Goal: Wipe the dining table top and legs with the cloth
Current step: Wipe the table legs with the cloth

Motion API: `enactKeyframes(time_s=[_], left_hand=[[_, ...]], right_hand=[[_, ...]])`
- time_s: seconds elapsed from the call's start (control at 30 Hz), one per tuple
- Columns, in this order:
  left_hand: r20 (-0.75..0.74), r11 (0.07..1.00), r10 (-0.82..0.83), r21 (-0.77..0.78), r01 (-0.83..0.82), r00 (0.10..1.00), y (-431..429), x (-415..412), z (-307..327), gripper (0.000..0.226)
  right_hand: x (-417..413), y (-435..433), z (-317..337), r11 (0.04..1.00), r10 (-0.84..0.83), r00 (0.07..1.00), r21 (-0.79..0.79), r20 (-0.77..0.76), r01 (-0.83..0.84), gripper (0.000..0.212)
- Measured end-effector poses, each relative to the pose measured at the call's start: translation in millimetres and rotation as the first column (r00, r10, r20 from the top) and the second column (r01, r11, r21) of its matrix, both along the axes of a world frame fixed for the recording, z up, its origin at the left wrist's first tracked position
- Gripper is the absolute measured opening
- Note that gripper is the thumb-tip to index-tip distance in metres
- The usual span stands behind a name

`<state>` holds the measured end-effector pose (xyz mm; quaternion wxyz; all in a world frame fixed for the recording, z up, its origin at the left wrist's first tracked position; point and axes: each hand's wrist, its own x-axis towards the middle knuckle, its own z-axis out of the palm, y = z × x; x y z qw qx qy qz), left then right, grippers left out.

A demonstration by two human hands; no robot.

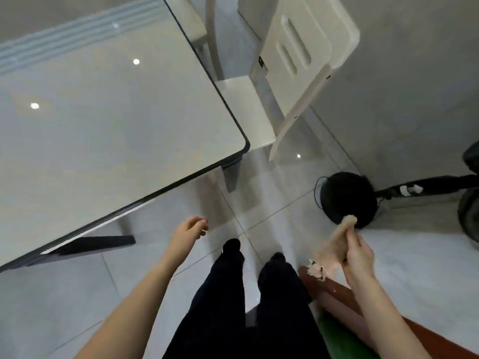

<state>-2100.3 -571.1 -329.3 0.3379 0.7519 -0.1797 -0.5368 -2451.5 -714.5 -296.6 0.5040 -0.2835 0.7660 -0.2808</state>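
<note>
The dining table [108, 130] fills the upper left, with a glossy pale top and a dark rim. One dark leg [231, 177] shows under its near right corner, and a dark base bar [98, 243] lies lower left. My right hand [359, 252] grips a crumpled pinkish-beige cloth [334, 247] in the air at lower right, well away from the table. My left hand [189, 230] hangs over the floor just below the table's front edge, fingers loosely curled, holding nothing.
A white chair [298, 60] stands at the table's right side. A black round fan base [348, 199] with a pole sits on the tiled floor at right. A brown wooden edge [337, 294] lies beside my right leg. My dark-trousered legs stand at the bottom centre.
</note>
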Motion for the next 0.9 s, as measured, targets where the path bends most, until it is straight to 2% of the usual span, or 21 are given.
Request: enactKeyframes(time_s=[0.13, 0.23, 0.4, 0.5, 0.63, 0.67, 0.77, 0.9], left_hand=[[-0.001, 0.99, 0.14, -0.017, -0.14, 0.99, -26.2, -11.9, -32.1, 0.027], [0.016, 0.976, 0.217, -0.032, -0.216, 0.976, -50.0, -17.7, -72.1, 0.033], [0.045, 0.969, 0.238, -0.076, -0.234, 0.97, -108.3, -4.3, -159.7, 0.068], [0.089, 0.968, 0.215, -0.148, -0.2, 0.973, -143.4, 11.3, -206.4, 0.072], [0.097, 0.947, 0.207, -0.269, -0.175, 0.973, -179.9, 35.9, -256.9, 0.089], [0.113, 0.939, 0.185, -0.315, -0.142, 0.976, -187.0, 40.6, -266.7, 0.089], [0.149, 0.869, 0.155, -0.49, -0.063, 0.977, -201.9, 46.0, -288.7, 0.069], [0.198, 0.715, 0.214, -0.699, -0.015, 0.957, -211.5, 45.8, -317.9, 0.056]], right_hand=[[45.4, -71.5, -46.0, 0.97, 0.241, 0.968, -0.019, 0.074, -0.24, 0.045], [84.2, -117.9, -99.3, 0.945, 0.327, 0.929, -0.062, 0.172, -0.321, 0.024], [142.5, -160.5, -183.8, 0.894, 0.431, 0.875, -0.235, 0.223, -0.381, 0.033], [166.7, -166.3, -232.6, 0.863, 0.477, 0.841, -0.315, 0.255, -0.394, 0.029], [198.0, -171.3, -278.7, 0.775, 0.563, 0.802, -0.464, 0.2, -0.428, 0.028], [206.5, -173.0, -287.3, 0.749, 0.573, 0.799, -0.514, 0.185, -0.418, 0.026], [232.0, -175.5, -304.1, 0.642, 0.6, 0.789, -0.669, 0.134, -0.375, 0.018], [257.4, -178.0, -326.2, 0.473, 0.634, 0.766, -0.834, 0.101, -0.282, 0.021]])
